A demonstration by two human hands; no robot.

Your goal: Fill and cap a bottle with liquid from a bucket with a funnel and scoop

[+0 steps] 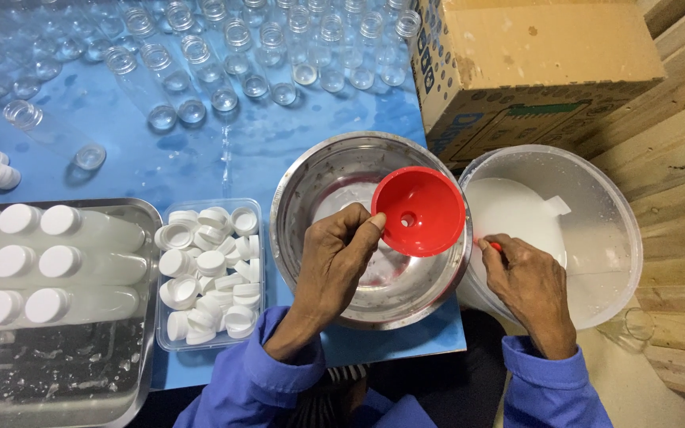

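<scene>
one red plastic funnel (420,211) | left hand (334,265) fingers clamped on its rim, over one round steel bowl (303,186) | right hand (529,285) fingers closed on small red piece (496,246) at one clear plastic bucket (620,214)

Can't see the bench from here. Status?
Left hand holds red funnel over steel bowl. Right hand grips something red at bucket of white liquid. Nothing in the way.

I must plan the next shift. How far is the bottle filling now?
Done: about nine filled, capped bottles lie in the steel tray. In hand: the left hand holds a red funnel over the steel bowl, and the right hand reaches into the bucket of white liquid. Left: many empty bottles on the blue table and a box of loose caps.
</scene>
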